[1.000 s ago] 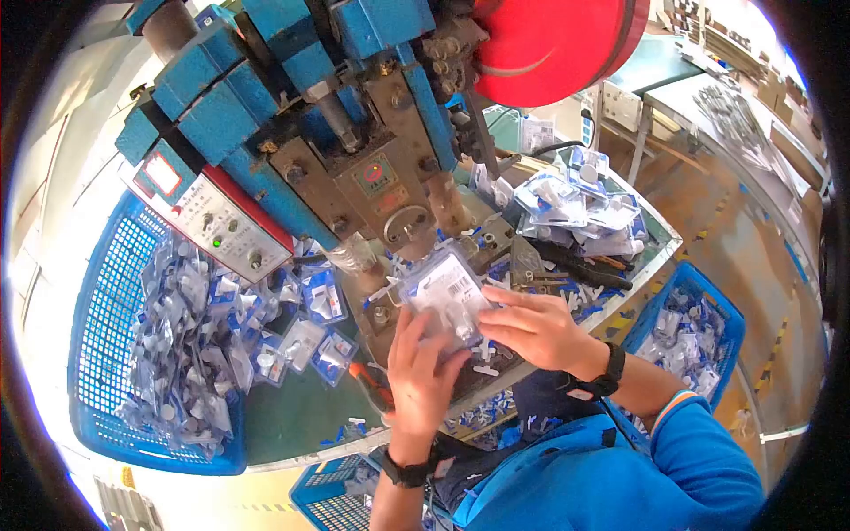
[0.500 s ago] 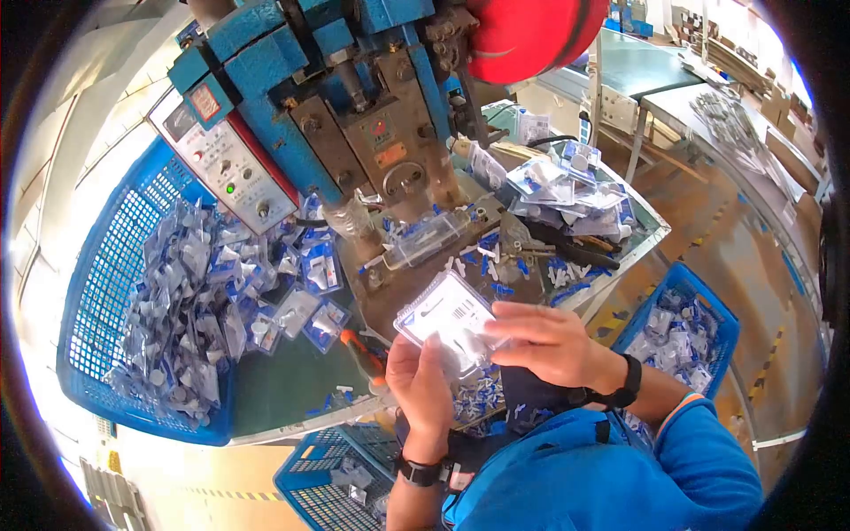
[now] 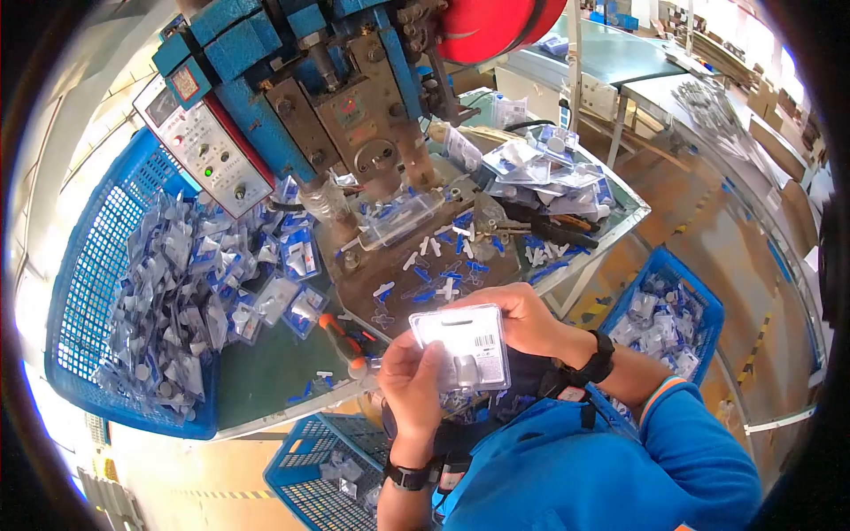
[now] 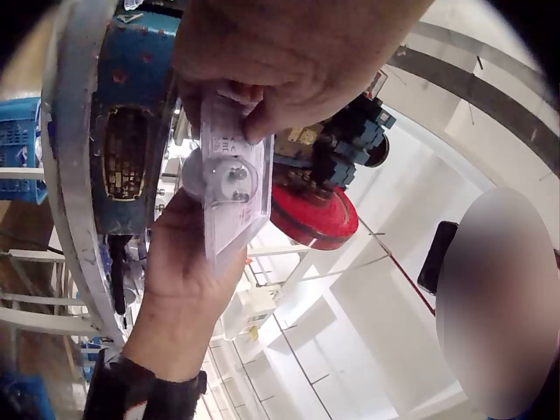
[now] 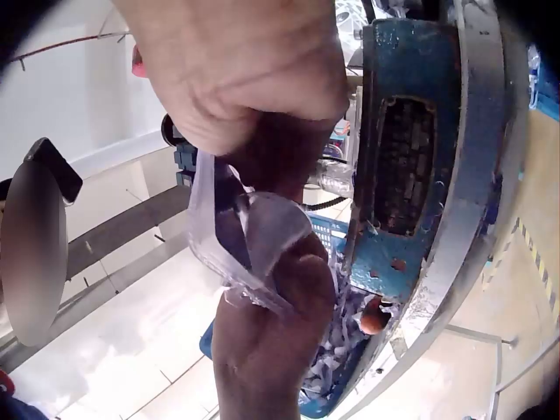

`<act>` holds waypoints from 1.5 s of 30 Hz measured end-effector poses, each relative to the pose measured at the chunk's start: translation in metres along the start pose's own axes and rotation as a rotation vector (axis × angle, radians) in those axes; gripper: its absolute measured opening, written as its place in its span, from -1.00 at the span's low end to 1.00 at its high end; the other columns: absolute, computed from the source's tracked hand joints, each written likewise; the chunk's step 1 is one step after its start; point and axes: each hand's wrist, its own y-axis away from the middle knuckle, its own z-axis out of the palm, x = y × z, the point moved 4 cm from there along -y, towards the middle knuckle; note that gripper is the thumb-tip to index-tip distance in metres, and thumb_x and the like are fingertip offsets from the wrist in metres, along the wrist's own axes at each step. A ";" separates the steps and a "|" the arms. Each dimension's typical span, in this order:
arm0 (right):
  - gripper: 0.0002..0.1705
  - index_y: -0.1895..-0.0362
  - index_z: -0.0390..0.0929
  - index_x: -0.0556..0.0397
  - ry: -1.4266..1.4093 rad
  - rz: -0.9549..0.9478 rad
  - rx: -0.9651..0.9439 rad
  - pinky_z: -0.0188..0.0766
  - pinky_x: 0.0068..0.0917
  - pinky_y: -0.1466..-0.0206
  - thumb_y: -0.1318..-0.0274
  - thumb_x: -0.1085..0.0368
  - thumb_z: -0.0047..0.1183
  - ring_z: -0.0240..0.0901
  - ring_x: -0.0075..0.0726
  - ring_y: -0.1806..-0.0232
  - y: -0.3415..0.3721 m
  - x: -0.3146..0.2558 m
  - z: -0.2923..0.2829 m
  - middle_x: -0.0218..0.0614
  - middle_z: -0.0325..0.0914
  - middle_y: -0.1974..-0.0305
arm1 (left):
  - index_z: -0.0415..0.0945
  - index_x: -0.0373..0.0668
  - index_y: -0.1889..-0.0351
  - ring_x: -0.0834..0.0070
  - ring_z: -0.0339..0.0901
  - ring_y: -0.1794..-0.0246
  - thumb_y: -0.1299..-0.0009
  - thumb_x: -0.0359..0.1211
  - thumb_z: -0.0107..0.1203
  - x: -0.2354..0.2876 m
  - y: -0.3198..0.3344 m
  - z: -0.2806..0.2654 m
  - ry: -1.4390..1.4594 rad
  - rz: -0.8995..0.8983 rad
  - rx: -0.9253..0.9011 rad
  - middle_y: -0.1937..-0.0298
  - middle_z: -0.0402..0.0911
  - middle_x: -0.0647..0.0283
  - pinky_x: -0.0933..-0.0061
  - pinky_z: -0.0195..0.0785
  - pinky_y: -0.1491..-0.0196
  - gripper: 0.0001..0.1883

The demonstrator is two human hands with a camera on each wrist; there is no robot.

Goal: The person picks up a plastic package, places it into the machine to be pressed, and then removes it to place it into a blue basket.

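A clear plastic blister pack (image 3: 456,341) with a printed white card and a barcode is held in front of the body, above the near edge of the bench. The left hand (image 3: 409,385) pinches its lower left side, thumb laid across the card. At the upper right edge the right hand (image 3: 527,320) grips the pack, with its fingertips hidden behind it. Seen in the left wrist view, a rounded clear bulge stands out from the pack (image 4: 234,175). Beyond the hands, a clear plastic piece (image 3: 403,221) lies under the blue press (image 3: 341,111).
Blue and white scraps (image 3: 434,265) litter the press bed. Many packs fill a blue basket (image 3: 66,301) at the left; others pile up (image 3: 549,186) at the bench's right. An orange-handled tool (image 3: 341,341) lies at the near edge. More blue baskets stand low right (image 3: 719,323) and below (image 3: 288,460).
Both hands have drawn the pack away from the press toward the body and turned it more upright. The right hand has shifted to its upper edge. The head view has shifted too.
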 end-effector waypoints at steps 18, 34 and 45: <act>-0.76 0.12 0.63 0.15 0.252 -0.289 0.127 0.55 -0.39 0.12 -0.08 0.48 0.16 0.67 -0.11 0.17 -0.002 0.002 -0.004 -0.15 0.69 0.19 | 0.49 -0.34 0.03 0.56 0.60 0.14 -0.39 -0.59 0.14 -0.008 -0.002 0.004 0.037 -0.026 -0.004 0.10 0.67 0.19 0.53 0.44 -0.02 -0.79; -0.75 0.13 0.59 0.17 0.256 -0.312 0.073 0.53 -0.32 0.16 -0.03 0.51 0.17 0.63 -0.04 0.18 -0.001 0.003 -0.005 -0.14 0.66 0.22 | 0.51 -0.32 0.06 0.60 0.60 0.20 -0.40 -0.57 0.14 -0.009 0.000 0.006 0.019 -0.024 0.032 0.15 0.68 0.23 0.58 0.44 0.06 -0.83; -0.59 0.07 0.58 0.14 0.321 -0.399 -0.053 0.54 -0.29 0.20 0.11 0.61 0.12 0.62 -0.01 0.20 0.001 -0.004 -0.010 -0.13 0.63 0.21 | 0.56 -0.25 0.17 0.69 0.55 0.26 -0.43 -0.55 0.12 -0.013 0.004 0.005 0.083 -0.049 0.048 0.20 0.68 0.31 0.64 0.40 0.16 -0.93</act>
